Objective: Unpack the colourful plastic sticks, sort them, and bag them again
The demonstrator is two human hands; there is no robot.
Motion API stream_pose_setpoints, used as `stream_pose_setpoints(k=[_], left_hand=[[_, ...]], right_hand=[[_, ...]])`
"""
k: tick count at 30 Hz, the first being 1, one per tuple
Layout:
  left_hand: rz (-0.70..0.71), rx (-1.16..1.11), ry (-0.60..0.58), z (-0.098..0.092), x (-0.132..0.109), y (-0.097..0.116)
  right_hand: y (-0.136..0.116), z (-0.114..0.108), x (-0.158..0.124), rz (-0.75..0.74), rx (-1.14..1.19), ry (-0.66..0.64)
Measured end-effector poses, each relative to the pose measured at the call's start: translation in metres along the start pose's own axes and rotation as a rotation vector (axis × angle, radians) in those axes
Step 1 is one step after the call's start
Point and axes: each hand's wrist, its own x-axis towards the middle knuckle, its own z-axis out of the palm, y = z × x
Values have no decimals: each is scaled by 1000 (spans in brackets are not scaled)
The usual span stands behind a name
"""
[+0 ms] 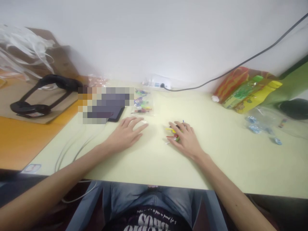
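My left hand (126, 133) hovers over or rests on the pale yellow table (154, 166), fingers stretched out and apart. A small whitish, clear bit (144, 122) shows by its fingertips; whether they touch it I cannot tell. Spread over a small heap of coloured plastic pieces (176, 136), my right hand (186, 141) has its fingers apart. Red, yellow, green, white and dark bits poke out from under it, and the palm hides the rest. Behind my left hand lies a clear bag of similar small coloured pieces (143, 104).
A partly blurred-out dark tablet (117, 114) lies left, with white cables (81, 147) near it. Farther left is a black frame-like object (45, 93) on cardboard. Snack bags (255, 96) and blue-white wrapped bits (255, 128) lie right. A black cable (216, 78) runs to a power strip (157, 82).
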Motion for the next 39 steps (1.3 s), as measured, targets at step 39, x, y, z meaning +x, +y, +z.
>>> stream_pose_setpoints(k=[39], left_hand=[[5,-367,61,47,79,62]], right_hand=[[13,-9,1,-161,9,-33]])
